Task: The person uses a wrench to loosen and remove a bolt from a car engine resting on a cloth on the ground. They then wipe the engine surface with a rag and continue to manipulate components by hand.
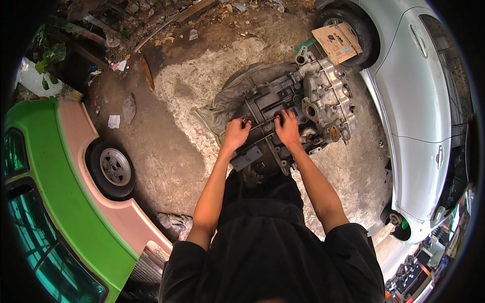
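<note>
A dark, greasy engine block [273, 101] lies on the ground right in front of me, with a lighter silver metal casting [331, 93] along its right side. My left hand [237, 134] rests at the block's left part, fingers curled together at its edge; whatever they pinch is too small to name. Over the block's middle, my right hand [288, 126] reaches down with bent fingers, their tips against the dark metal; I cannot make out anything between them. A grey-green cloth [214, 108] spreads out from under the block's left side.
To the left stands a green and pink car [76, 151] with its wheel [115, 167] near me. A silver car [414, 101] is at the right. Cardboard [337, 43] leans against its tyre. Litter and a brown strip [146, 73] lie on the far ground.
</note>
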`<state>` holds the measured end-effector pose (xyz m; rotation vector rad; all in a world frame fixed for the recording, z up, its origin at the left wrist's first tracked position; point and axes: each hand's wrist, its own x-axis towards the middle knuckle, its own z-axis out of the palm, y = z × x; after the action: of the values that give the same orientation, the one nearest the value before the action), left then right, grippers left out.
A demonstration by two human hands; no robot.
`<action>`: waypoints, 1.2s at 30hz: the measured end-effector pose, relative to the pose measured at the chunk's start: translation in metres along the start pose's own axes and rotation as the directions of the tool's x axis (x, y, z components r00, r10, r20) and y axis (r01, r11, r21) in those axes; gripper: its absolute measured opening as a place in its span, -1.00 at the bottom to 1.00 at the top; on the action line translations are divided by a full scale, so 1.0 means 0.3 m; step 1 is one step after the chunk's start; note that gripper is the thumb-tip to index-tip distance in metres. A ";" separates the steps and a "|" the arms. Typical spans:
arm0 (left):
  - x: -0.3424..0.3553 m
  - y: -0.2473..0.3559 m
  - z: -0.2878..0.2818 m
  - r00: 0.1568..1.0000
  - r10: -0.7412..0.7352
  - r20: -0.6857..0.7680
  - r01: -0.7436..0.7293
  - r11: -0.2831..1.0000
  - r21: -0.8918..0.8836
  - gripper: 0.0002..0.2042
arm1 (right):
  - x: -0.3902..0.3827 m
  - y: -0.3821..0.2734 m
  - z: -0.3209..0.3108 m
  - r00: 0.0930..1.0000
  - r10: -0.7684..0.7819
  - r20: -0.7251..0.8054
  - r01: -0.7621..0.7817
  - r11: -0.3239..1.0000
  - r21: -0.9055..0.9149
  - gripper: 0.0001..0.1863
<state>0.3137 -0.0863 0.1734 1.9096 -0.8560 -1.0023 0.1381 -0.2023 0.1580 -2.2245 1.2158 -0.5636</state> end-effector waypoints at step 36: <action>-0.048 -0.119 -0.001 0.999 -0.017 -0.043 0.012 0.993 -0.114 -0.78 | 0.000 0.009 0.006 0.999 0.017 0.040 -0.016 0.999 -0.029 -0.76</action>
<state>0.3141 -0.0580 0.1471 1.8373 -0.7447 -0.9932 0.1376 -0.2030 0.1549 -2.2368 1.2278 -0.4957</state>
